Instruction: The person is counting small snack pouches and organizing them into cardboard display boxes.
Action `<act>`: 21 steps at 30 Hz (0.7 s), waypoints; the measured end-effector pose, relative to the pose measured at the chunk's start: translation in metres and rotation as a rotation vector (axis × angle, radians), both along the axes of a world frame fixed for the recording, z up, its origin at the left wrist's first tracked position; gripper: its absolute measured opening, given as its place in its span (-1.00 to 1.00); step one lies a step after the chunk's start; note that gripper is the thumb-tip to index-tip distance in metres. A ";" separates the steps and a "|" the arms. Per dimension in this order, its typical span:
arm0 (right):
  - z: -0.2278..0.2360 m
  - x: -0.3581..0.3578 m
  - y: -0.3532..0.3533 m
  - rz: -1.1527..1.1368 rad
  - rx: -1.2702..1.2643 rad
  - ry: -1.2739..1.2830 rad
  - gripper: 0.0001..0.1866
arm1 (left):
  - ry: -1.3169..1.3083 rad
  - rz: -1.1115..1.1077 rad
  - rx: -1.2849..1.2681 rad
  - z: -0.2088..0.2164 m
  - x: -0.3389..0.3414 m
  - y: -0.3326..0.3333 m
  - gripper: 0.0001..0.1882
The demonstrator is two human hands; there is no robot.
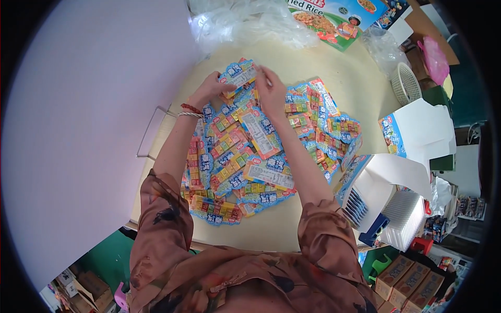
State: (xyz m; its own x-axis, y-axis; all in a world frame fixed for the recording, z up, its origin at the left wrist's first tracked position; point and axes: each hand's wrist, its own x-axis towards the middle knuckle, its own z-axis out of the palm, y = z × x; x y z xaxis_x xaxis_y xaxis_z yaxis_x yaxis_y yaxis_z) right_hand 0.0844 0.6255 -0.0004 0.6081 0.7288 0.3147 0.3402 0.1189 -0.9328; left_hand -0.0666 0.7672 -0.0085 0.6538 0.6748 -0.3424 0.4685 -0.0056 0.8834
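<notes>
At the far side of a heap of candy packs (224, 167), my left hand (210, 89) grips one candy pack (241, 77) by its left end, thumb on top. This pack lies back side up, showing a pale label panel with blue and yellow edges. My right hand (272, 96) has its fingers closed at the right edge of the same pack, with the fingertips partly hidden. The packs below are flat blister cards in blue with small yellow, red and green sweets. Most lie face up; a few, such as one pack (261, 133) between my forearms, show their backs.
An open white display box (386, 182) stands at the right with cards inside, beside a clear ridged plastic tray (404, 221). Another opened box (417, 130) lies behind it. Clear plastic bags (250, 23), a printed carton (339, 21) and a white basket (405, 83) sit farther back.
</notes>
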 end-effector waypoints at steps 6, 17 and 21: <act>-0.036 -0.021 -0.002 0.214 -0.324 -0.454 -0.21 | 0.032 -0.112 0.150 0.002 0.001 -0.022 -0.31; -0.001 -0.010 0.008 0.182 -0.358 -0.149 -0.04 | -0.274 -0.141 -0.067 -0.001 0.000 -0.029 -0.48; -0.003 -0.002 0.007 0.040 -0.360 -0.085 -0.30 | -0.345 0.045 0.060 -0.005 0.020 -0.040 -0.41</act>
